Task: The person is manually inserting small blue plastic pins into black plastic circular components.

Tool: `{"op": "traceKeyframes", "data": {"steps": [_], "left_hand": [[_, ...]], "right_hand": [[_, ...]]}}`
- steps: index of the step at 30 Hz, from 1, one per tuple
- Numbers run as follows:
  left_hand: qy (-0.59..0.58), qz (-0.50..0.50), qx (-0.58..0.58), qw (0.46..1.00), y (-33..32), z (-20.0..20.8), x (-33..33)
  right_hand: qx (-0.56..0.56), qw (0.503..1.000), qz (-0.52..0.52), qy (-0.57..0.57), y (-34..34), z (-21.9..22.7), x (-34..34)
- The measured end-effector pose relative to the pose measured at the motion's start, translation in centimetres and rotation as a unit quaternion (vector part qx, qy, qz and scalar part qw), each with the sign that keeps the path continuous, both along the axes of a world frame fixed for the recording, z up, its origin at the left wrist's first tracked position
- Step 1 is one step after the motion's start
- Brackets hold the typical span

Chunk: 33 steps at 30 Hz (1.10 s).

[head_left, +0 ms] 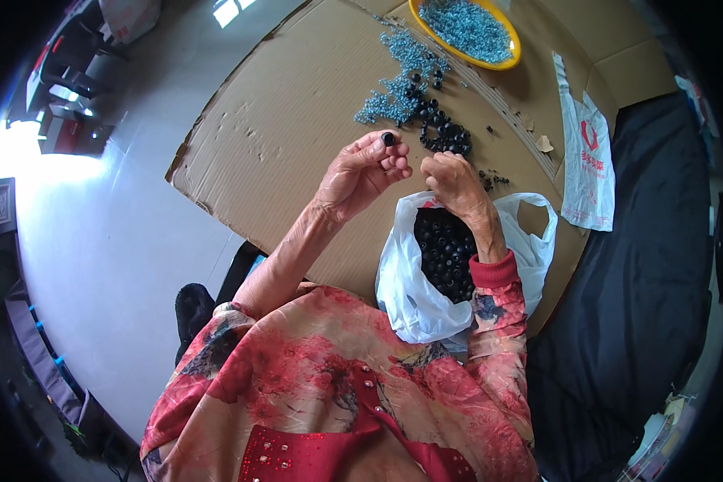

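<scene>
My left hand (pixel 365 178) is raised over the cardboard, pinching a small black hollow round piece (pixel 388 139) between thumb and forefinger. Its other fingers curl loosely below. Close beside it, my right hand (pixel 455 186) has its fingers closed; whatever they may hold is hidden. Below the right wrist sits an open white plastic bag (pixel 395 273) full of black round pieces (pixel 445 251) with holes. Just beyond both hands lies a loose heap of black pieces (pixel 448 138). A few tiny dark bits (pixel 494 178) lie right of my right hand.
Small blue-grey pieces (pixel 406 76) are spread on the cardboard (pixel 281 120) farther off. A yellow bowl (pixel 516 50) holds more of them at the far edge. A flattened white plastic bag (pixel 586 161) lies at the right, near black fabric (pixel 635 241). Grey floor (pixel 128 241) extends leftward.
</scene>
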State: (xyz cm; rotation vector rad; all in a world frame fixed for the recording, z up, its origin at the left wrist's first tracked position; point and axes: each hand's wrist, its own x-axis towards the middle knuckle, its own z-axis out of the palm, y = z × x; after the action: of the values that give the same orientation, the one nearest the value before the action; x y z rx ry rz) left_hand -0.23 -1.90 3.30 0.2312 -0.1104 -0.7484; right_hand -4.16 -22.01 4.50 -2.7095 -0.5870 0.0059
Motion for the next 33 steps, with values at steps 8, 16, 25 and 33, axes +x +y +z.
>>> {"op": "traceKeyframes", "data": {"steps": [8,16,25,33], "left_hand": [[0.017,-0.010,0.035,0.999,-0.4,-0.8,-0.2],[0.026,-0.007,0.080,0.996,-1.0,-0.2,-0.6],[0.086,-0.088,-0.054,0.991,-3.6,3.5,-1.6],[0.015,-0.095,-0.028,0.995,-5.1,5.5,-2.2]], "right_hand": [[0.107,0.992,-0.054,0.046,-1.3,0.0,0.4],[0.036,0.998,-0.045,-0.028,-0.5,-0.5,-0.1],[0.277,0.937,-0.193,-0.087,-0.2,6.0,-1.3],[0.480,0.854,-0.108,-0.171,1.8,9.9,-2.2]]}}
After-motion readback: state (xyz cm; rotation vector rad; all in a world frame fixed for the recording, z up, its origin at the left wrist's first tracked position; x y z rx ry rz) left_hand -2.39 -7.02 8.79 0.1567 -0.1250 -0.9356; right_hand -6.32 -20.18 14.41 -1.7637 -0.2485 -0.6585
